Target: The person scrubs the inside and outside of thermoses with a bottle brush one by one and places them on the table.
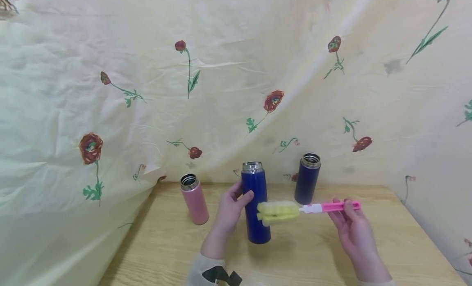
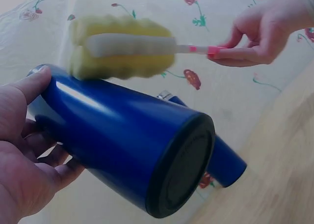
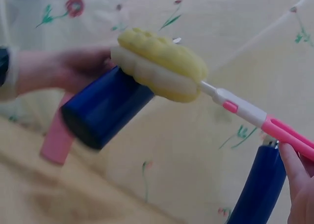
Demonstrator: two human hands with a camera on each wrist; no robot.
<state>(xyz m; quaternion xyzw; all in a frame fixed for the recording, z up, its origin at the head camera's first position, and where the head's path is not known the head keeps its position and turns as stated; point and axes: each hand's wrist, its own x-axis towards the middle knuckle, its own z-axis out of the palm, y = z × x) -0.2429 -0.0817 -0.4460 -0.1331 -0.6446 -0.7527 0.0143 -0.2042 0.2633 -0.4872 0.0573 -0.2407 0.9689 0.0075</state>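
My left hand [image 1: 231, 206] grips a tall blue thermos bottle [image 1: 255, 216] from its left side, thumb across the front. The bottle has an uncapped metal mouth and is off the table, its dark base [image 2: 181, 167] showing in the left wrist view. By its pink handle [image 1: 332, 206], my right hand [image 1: 355, 232] holds a bottle brush with a yellow and white sponge head [image 1: 282, 212]. In the head view the sponge head points left and overlaps the bottle's front. Whether sponge and bottle touch, I cannot tell.
A pink thermos bottle [image 1: 196, 204] stands uncapped at the left on the wooden table [image 1: 317, 253]. Behind and to the right is a smaller dark blue thermos bottle [image 1: 307, 181], also uncapped. Floral cloth [image 1: 221, 114] hangs along the table's back and sides.
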